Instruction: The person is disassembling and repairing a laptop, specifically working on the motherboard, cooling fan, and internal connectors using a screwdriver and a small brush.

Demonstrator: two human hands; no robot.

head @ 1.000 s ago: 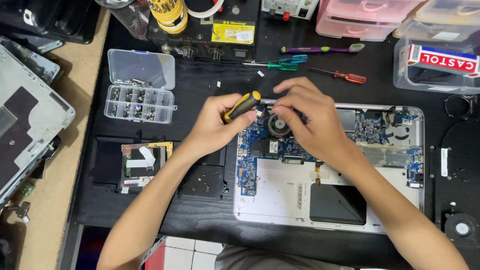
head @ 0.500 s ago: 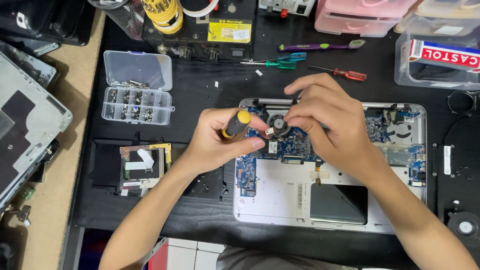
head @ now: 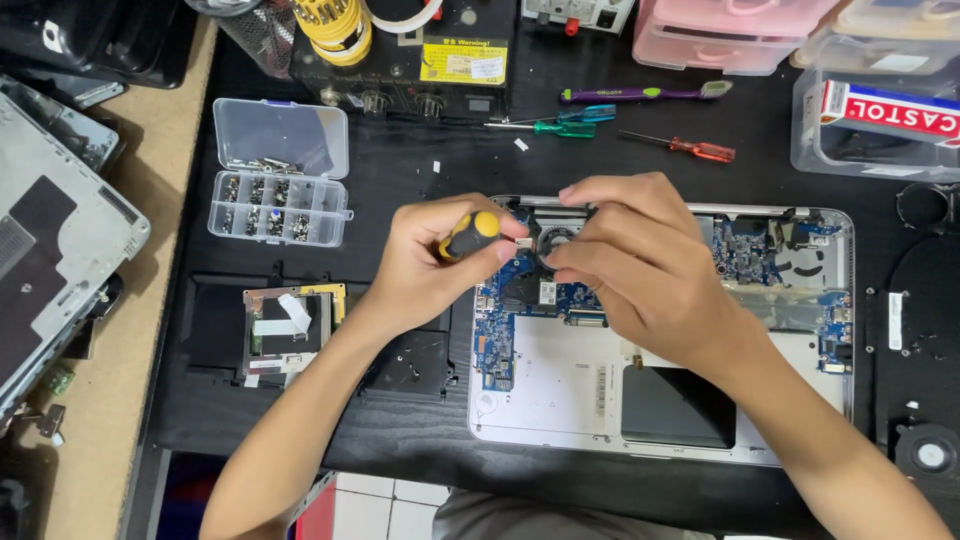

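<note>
Nearest the person: opened laptop, bottom cover off, lying on the black tabletop w/ blue circuit board and round fan exposed. Left hand is curled tight around a black-and-yellow screwdriver, tip aimed toward the fan. Right hand rests over the board just beside the fan, fingers bent and pinched together at the fan edge; can't tell if they hold anything. Left of the laptop: dark panel w/ a metal-framed part. Further back: clear screw organiser box, lid up. Far edge: green, red screwdrivers, purple toothbrush.
</note>
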